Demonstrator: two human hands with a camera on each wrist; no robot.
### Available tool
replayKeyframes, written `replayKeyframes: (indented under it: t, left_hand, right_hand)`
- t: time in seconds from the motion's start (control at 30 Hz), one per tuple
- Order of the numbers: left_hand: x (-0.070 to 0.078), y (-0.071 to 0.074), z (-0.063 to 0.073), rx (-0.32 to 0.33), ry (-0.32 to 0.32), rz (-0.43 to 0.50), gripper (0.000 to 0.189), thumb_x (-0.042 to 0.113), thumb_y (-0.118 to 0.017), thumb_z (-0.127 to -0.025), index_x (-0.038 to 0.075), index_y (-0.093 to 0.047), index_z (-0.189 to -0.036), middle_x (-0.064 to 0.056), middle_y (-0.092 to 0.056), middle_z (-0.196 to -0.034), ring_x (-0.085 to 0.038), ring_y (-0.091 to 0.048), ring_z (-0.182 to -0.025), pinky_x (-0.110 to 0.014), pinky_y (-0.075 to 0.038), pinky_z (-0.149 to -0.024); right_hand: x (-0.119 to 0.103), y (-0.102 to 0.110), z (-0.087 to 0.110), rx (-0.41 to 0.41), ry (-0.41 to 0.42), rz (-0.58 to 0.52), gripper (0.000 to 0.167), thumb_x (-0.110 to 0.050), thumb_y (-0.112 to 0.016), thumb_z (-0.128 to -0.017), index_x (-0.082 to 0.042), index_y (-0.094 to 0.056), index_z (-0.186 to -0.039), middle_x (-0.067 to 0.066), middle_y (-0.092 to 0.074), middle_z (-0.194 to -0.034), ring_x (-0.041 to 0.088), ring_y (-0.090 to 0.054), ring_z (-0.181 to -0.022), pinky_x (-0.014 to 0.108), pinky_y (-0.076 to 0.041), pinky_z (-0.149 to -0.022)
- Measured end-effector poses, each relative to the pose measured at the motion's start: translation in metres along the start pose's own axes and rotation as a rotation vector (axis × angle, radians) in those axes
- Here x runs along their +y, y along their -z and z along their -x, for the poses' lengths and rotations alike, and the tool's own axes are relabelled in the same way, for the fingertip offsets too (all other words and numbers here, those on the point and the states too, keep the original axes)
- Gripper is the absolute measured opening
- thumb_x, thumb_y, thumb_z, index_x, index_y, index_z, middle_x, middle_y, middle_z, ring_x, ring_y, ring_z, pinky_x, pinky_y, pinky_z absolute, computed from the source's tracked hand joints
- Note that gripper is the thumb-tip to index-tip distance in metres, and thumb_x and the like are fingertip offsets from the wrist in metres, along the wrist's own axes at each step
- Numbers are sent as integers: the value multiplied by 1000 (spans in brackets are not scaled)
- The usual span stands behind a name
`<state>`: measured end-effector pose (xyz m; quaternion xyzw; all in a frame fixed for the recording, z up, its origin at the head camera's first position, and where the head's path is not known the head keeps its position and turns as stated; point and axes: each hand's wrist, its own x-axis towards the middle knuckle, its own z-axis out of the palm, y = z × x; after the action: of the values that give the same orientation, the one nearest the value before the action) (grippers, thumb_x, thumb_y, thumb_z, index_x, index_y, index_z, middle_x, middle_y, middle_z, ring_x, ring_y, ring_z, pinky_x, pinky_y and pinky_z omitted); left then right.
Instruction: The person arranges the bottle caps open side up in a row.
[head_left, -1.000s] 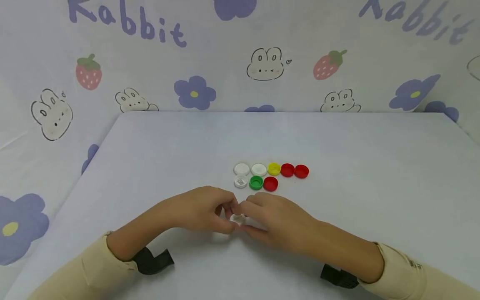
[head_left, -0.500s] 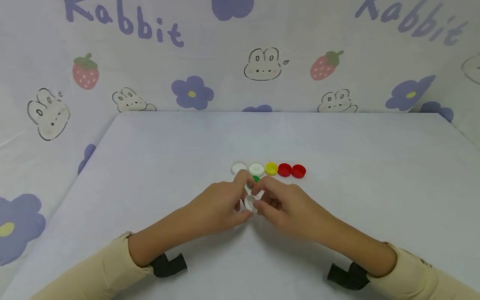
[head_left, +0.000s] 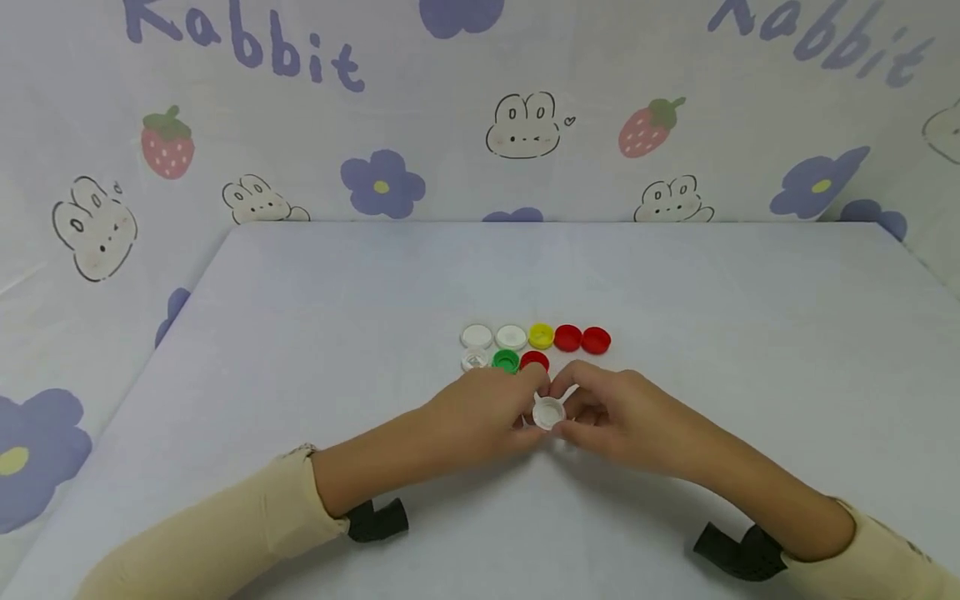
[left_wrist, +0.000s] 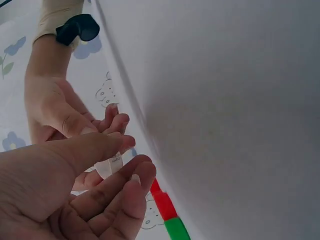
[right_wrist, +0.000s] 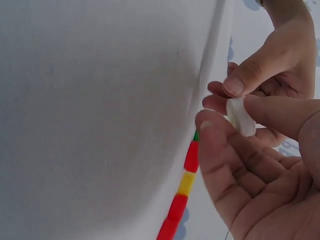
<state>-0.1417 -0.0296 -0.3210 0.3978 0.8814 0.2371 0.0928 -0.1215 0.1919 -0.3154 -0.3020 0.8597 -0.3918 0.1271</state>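
A small white bottle cap [head_left: 549,413] is held up between my two hands, its hollow side facing the head camera. My left hand [head_left: 472,417] grips it from the left with thumb and fingertips. From the right, my right hand [head_left: 637,421] pinches it too. Seen edge-on in the right wrist view, the white bottle cap [right_wrist: 241,117] has my right thumb against its side and the left thumb close at its upper edge. Fingers hide part of the cap in the left wrist view.
Just beyond my hands, caps lie in two rows on the white table [head_left: 337,292]. At the back are two white caps [head_left: 476,337], a yellow cap [head_left: 541,336] and two red caps [head_left: 596,340]. In front lie a whitish cap [head_left: 475,360], a green cap [head_left: 506,361] and a partly hidden red cap [head_left: 535,361].
Both hands have moved to the right together with the white cap. The cap, mostly covered by fingers a second ago, now shows its hollow side. The caps in rows have stayed put.
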Motion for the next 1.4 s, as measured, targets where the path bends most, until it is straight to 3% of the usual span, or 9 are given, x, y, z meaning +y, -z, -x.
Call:
replayKeyframes:
  t: [0.2, 0.37, 0.53, 0.73, 1.1, 1.4]
  left_hand:
    - [2, 0, -25, -61, 61, -107, 22, 23, -76, -93, 11, -61, -103, 8, -57, -71, -8, -55, -64, -20, -44, -59]
    - [1, 2, -51, -91, 132, -129, 32, 25, -80, -90, 10, -65, -114, 7, -61, -76, -8, -58, -70, -20, -47, -64]
    - [-3, 5, -64, -116, 156, -146, 36, 24, -81, -89, 8, -67, -118, 5, -65, -86, -10, -59, -77, -21, -47, -69]
    - [-4, 5, -70, -143, 187, -173, 34, 25, -80, -90, 9, -66, -116, 5, -66, -91, -11, -58, -77, -20, -46, -68]
    - [-4, 6, -74, -131, 238, -212, 25, 21, -75, -92, 9, -64, -111, 4, -64, -87, -13, -56, -74, -24, -44, -63]
    - [-6, 7, -69, -105, 223, -238, 23, 22, -71, -94, 11, -64, -113, 3, -61, -79, -12, -52, -68, -24, -39, -57]
  right_hand:
    - [4, 9, 0, 45, -1, 226, 27, -10, -80, -89, -10, -66, -111, -11, -68, -85, 6, -61, -72, 26, -53, -64]
    - [17, 17, -5, 100, -50, 259, 25, -7, -82, -86, -6, -70, -108, -10, -66, -81, 8, -59, -72, 27, -51, -63]
    - [28, 19, -12, 119, -69, 266, 20, -6, -81, -86, -4, -71, -104, -8, -66, -78, 9, -60, -72, 28, -52, -64]
    - [31, 21, -21, 131, -44, 296, 16, -2, -77, -86, -5, -73, -101, -8, -63, -75, 10, -58, -70, 28, -51, -65]
    - [30, 21, -30, 132, -52, 310, 20, -2, -82, -82, -3, -72, -100, -6, -64, -75, 11, -58, -71, 30, -50, -66]
    - [29, 20, -34, 149, -98, 344, 18, -1, -80, -82, -2, -73, -99, -4, -65, -74, 13, -58, -68, 31, -49, -62]
